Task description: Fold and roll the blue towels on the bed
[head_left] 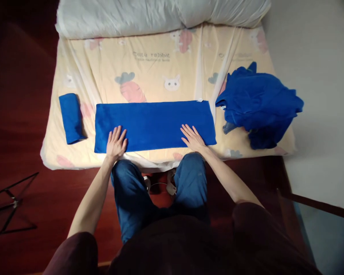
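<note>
Fingers of left hand [116, 142] and right hand [192, 138] lie spread, flat on the folded blue towel [154, 124], between a rolled towel [71, 118] and a towel heap [258, 105].

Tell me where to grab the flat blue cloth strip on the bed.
Probably pinch a short end of the long folded blue cloth strip, coming from the side: it lies flat, both ends are free, and the left hand and right hand rest open near its front edge.
</note>
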A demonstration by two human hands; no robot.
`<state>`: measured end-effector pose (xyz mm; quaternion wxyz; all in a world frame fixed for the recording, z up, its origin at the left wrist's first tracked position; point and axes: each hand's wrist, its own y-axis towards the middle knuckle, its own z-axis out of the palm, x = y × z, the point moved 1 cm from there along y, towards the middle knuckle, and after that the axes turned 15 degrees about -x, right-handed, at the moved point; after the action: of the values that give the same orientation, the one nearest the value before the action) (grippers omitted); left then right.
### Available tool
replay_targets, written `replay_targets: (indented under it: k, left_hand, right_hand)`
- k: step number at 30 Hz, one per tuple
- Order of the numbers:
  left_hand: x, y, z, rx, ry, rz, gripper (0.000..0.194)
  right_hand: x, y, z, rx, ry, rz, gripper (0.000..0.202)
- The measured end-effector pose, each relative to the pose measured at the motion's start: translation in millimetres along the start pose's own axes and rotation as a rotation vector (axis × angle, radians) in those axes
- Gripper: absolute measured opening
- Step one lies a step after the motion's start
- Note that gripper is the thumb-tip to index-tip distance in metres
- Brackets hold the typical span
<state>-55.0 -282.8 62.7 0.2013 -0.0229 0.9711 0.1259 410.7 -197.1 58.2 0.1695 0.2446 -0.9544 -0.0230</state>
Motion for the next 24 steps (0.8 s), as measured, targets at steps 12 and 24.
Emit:
replay_targets:
  k: [12,24]
  left_hand:
    - [66,-51,-16.5,-0.177,0.186,-0.257,0.074]
    - [-61,-121,-48.5,-0.155,0.079,-0.35,0.059]
  right_hand:
    - [-83,-84,1,-0.219,-0.213,0.399,0.069]
    - [9,-81,-24,-0.387,0.162,0.593,0.059]
